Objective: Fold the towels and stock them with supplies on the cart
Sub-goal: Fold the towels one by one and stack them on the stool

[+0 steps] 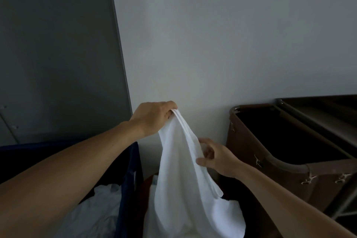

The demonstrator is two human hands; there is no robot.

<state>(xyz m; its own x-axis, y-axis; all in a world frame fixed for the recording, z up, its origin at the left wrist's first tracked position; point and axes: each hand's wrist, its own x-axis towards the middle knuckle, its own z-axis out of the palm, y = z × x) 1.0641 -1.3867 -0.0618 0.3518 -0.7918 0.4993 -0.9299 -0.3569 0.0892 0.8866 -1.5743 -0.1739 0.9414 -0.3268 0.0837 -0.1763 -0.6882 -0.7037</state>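
A white towel (181, 179) hangs in front of me, lifted by one corner. My left hand (152, 116) grips that top corner, raised near the wall. Lower and to the right, my right hand (214, 156) pinches the towel's right edge between thumb and fingers. The towel's lower part drapes down and bunches at the bottom of the view. On the right stands the cart (289, 168), a brown fabric bag on a metal frame, its dark inside showing nothing.
A dark blue bin (129, 170) at the lower left holds white linen (96, 208). A grey door or panel (58, 54) fills the upper left. A pale wall (212, 35) lies straight ahead. A dark shelf top (318, 106) sits beyond the cart.
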